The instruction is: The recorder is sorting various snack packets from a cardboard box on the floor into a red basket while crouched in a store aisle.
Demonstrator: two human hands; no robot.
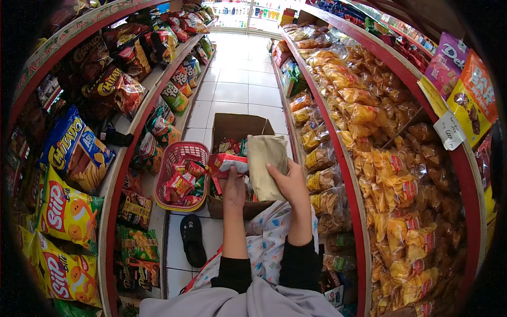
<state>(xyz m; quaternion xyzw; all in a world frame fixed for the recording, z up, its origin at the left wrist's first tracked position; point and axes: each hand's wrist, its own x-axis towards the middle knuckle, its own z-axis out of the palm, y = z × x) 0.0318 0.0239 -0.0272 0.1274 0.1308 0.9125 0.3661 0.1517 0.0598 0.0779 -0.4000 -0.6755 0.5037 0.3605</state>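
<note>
My left hand (233, 189) grips a red and white snack packet (228, 161) above an open cardboard box (233, 123). In my right hand (292, 180) is a folded beige-green cloth (262, 168), the thumb lying across its face. Packet and cloth are side by side, close together. Inside the box are several colourful snack packets (233, 146), partly hidden by my hands and the cloth. Left of the box stands a pink plastic basket (186, 148) holding small red snack packets (182, 184) and a few green ones.
Shelves of bagged chips (73, 150) line the left side. On the right, a red-edged shelf (336, 130) carries clear bags of yellow snacks (356, 113). A black clog (193, 241) lies on the white tile floor (231, 91). Glass-fronted shelves (233, 14) stand at the aisle's far end.
</note>
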